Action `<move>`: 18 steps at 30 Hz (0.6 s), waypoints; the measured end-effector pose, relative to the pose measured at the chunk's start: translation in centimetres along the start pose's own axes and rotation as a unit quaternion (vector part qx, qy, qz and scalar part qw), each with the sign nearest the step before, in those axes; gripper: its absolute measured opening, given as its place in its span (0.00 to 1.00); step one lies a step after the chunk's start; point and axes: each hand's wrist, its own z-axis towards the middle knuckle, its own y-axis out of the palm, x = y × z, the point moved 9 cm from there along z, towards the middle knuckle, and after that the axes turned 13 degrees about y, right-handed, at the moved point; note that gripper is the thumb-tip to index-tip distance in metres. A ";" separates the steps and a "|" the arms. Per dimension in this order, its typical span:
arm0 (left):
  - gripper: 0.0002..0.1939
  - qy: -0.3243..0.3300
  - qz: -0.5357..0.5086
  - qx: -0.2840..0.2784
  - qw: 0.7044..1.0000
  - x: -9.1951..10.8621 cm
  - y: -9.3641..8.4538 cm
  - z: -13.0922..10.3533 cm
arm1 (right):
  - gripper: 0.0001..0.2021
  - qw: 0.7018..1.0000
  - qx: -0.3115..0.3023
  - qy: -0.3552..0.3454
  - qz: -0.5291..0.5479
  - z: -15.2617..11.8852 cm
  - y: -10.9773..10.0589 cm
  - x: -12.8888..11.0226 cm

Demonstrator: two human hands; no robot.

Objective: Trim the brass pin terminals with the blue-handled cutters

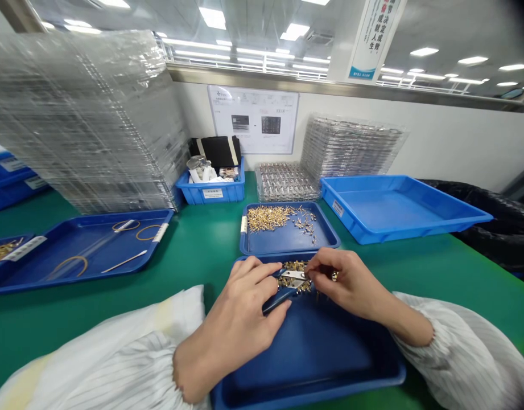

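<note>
Wrapped round the blue handles of a pair of pliers (294,279) is my left hand (248,299). The pliers' metal head points right, over a heap of small gold pins (302,265) in the dark blue tray (313,359) before me. My right hand (347,279) is closed in a pinch at the tip of the pliers. Its fingertips hide whatever they hold there. Some gold metal shows by its curled fingers. Behind, a second blue tray (283,242) holds many gold pins (268,218) at its left and looser ones at its right.
At left, a blue tray (133,259) carries rubber bands and a cotton swab (124,262). Tall stacked clear trays (95,119) stand behind it. A blue bin (213,192), more clear trays (351,148) and a large light-blue tray (398,208) line the back. A black bag (496,210) is at right.
</note>
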 end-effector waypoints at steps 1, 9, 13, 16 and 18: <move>0.08 0.003 -0.001 0.012 1.000 0.1 -0.2 0.0 | 0.07 1.000 0.011 0.005 0.016 0.0 -0.2 0.1; 0.09 -0.050 -0.073 0.087 0.992 -0.5 -1.2 0.1 | 0.05 0.979 -0.006 0.088 0.185 0.6 -0.5 1.6; 0.10 -0.060 -0.084 0.024 0.994 -0.8 -0.1 0.1 | 0.05 0.997 -0.047 0.024 0.056 0.1 -0.2 0.1; 0.09 -0.020 -0.062 -0.015 0.998 -0.3 0.3 0.1 | 0.07 0.995 -0.048 -0.064 -0.066 -0.5 0.1 -1.3; 0.08 0.013 -0.038 -0.029 0.999 0.1 0.4 0.0 | 0.06 0.987 -0.034 -0.093 -0.124 -0.6 0.2 -1.5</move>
